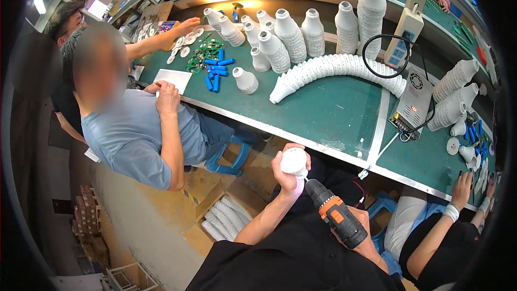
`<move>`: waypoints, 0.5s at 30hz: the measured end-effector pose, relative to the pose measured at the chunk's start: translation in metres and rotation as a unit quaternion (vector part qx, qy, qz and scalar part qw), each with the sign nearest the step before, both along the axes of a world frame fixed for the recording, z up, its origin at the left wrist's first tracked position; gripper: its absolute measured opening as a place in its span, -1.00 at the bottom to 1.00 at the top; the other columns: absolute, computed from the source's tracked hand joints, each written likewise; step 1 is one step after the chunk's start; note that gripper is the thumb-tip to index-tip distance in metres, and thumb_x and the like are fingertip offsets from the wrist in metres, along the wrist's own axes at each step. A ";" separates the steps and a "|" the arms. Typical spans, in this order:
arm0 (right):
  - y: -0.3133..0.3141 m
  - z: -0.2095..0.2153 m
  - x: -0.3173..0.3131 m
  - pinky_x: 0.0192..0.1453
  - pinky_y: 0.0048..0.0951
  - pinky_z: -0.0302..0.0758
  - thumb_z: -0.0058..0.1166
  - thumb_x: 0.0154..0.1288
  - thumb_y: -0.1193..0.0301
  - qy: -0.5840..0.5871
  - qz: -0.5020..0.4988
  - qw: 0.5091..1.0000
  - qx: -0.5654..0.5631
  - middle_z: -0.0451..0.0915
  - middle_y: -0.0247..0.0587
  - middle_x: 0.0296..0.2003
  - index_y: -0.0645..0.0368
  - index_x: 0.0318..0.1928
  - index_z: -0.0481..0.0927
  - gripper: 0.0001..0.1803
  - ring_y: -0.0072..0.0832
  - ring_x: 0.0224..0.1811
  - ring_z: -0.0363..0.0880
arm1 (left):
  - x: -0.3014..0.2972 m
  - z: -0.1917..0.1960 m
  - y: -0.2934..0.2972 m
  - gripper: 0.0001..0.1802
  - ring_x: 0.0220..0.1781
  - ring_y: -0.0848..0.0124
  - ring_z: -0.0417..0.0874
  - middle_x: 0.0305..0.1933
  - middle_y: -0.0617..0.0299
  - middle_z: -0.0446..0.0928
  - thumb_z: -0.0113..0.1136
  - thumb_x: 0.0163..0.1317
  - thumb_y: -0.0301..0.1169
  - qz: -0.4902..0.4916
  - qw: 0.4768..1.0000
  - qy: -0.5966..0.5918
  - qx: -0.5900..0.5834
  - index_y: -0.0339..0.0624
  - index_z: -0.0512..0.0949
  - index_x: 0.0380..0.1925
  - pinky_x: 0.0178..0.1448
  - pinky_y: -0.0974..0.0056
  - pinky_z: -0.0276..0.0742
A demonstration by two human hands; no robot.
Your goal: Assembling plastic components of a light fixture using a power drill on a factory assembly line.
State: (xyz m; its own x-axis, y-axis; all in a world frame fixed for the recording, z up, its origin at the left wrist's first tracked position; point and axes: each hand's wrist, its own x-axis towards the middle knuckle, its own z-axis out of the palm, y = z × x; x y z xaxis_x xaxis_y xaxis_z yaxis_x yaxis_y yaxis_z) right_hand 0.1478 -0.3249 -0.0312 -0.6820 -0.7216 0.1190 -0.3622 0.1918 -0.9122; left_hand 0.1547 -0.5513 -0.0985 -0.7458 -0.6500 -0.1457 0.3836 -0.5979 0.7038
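My left hand (287, 179) is wrapped round a white plastic lamp housing (294, 161), its round flat face turned up, just off the bench's front edge. In my right hand (363, 237) is a black and orange cordless drill (335, 213), gripped by its handle. The drill's nose points up and left at the near side of the housing; whether the bit touches it I cannot tell. My fingers on the drill's trigger are mostly hidden behind its body.
On the green workbench (323, 121) stand stacked white housings (291, 37) and a long curved stack (334, 67). A metal power supply (413, 99) trails cables. Blue cylinders (216, 73) and circuit boards (203, 56) lie left. A cardboard box (245, 188) holds more stacks. Co-workers sit at both sides.
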 end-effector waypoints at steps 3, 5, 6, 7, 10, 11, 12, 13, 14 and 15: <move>0.001 0.007 -0.002 -0.40 -0.31 0.52 0.30 0.00 0.50 0.012 0.022 1.000 0.012 0.62 -0.05 -0.45 0.30 -0.30 0.63 -0.78 -0.11 -0.46 0.67 | 0.001 0.000 0.000 -0.36 -0.55 0.33 0.46 -0.58 0.05 0.48 -0.34 0.39 0.07 0.001 1.000 0.005 -0.005 -0.33 0.50 -0.19 -0.45 0.28 0.39; 0.002 0.008 0.000 -0.41 -0.30 0.51 0.30 0.00 0.50 0.007 0.016 1.000 0.016 0.61 -0.06 -0.46 0.30 -0.31 0.63 -0.79 -0.10 -0.47 0.65 | 0.001 0.001 0.003 -0.36 -0.55 0.33 0.46 -0.58 0.05 0.48 -0.33 0.39 0.08 -0.002 1.000 0.003 -0.003 -0.33 0.50 -0.19 -0.45 0.28 0.39; 0.004 0.007 0.001 -0.41 -0.30 0.51 0.30 0.00 0.50 0.007 0.016 1.000 0.017 0.61 -0.06 -0.46 0.30 -0.31 0.63 -0.79 -0.10 -0.47 0.65 | 0.002 0.002 0.004 -0.36 -0.55 0.33 0.46 -0.58 0.05 0.48 -0.33 0.39 0.08 -0.003 1.000 0.003 -0.002 -0.33 0.50 -0.19 -0.45 0.28 0.39; 0.007 0.004 0.001 -0.42 -0.30 0.51 0.30 0.01 0.50 0.005 0.018 1.000 0.019 0.60 -0.06 -0.47 0.30 -0.31 0.63 -0.80 -0.11 -0.48 0.65 | 0.001 0.003 0.005 -0.36 -0.55 0.33 0.46 -0.58 0.06 0.49 -0.33 0.38 0.07 -0.003 1.000 0.002 -0.002 -0.33 0.50 -0.19 -0.45 0.28 0.39; 0.006 0.006 0.002 -0.43 -0.31 0.49 0.29 0.02 0.51 -0.005 0.018 1.000 0.019 0.58 -0.07 -0.50 0.29 -0.32 0.63 -0.82 -0.12 -0.50 0.64 | 0.003 0.003 0.004 -0.36 -0.56 0.32 0.48 -0.59 0.05 0.48 -0.33 0.39 0.08 0.001 1.000 0.002 -0.003 -0.34 0.50 -0.19 -0.44 0.27 0.40; 0.006 0.008 0.002 -0.43 -0.31 0.49 0.29 0.02 0.52 -0.012 0.013 1.000 0.018 0.57 -0.08 -0.51 0.28 -0.33 0.63 -0.83 -0.12 -0.51 0.63 | 0.004 0.002 0.005 -0.35 -0.56 0.31 0.50 -0.60 0.05 0.48 -0.33 0.41 0.08 0.001 1.000 0.005 -0.003 -0.34 0.49 -0.19 -0.43 0.27 0.42; 0.005 0.007 0.002 -0.43 -0.31 0.49 0.29 0.02 0.52 -0.016 0.012 1.000 0.022 0.57 -0.08 -0.51 0.28 -0.33 0.63 -0.83 -0.12 -0.51 0.63 | 0.004 -0.001 0.007 -0.36 -0.58 0.31 0.49 -0.60 0.08 0.47 -0.32 0.41 0.09 0.003 1.000 0.007 -0.002 -0.32 0.48 -0.21 -0.47 0.26 0.41; 0.005 0.006 0.002 -0.43 -0.32 0.48 0.30 0.03 0.52 -0.012 0.006 1.000 0.023 0.57 -0.08 -0.51 0.27 -0.33 0.63 -0.84 -0.13 -0.51 0.63 | 0.002 -0.003 0.006 -0.36 -0.58 0.31 0.49 -0.60 0.08 0.47 -0.32 0.41 0.09 0.000 1.000 0.001 0.008 -0.32 0.48 -0.21 -0.47 0.26 0.41; 0.003 0.004 0.002 -0.44 -0.33 0.48 0.30 0.04 0.53 -0.008 0.000 1.000 0.026 0.57 -0.09 -0.52 0.26 -0.33 0.64 -0.85 -0.14 -0.51 0.63 | -0.001 -0.006 0.001 -0.36 -0.57 0.31 0.49 -0.59 0.08 0.47 -0.31 0.38 0.10 0.001 1.000 0.009 -0.005 -0.31 0.48 -0.21 -0.49 0.28 0.38; -0.001 0.005 0.001 -0.45 -0.33 0.47 0.30 0.07 0.53 -0.020 -0.003 1.000 0.006 0.56 -0.08 -0.53 0.26 -0.33 0.64 -0.87 -0.16 -0.51 0.64 | 0.000 -0.008 0.002 -0.36 -0.56 0.32 0.48 -0.59 0.08 0.48 -0.30 0.36 0.12 0.003 1.000 0.010 -0.010 -0.29 0.48 -0.21 -0.51 0.29 0.36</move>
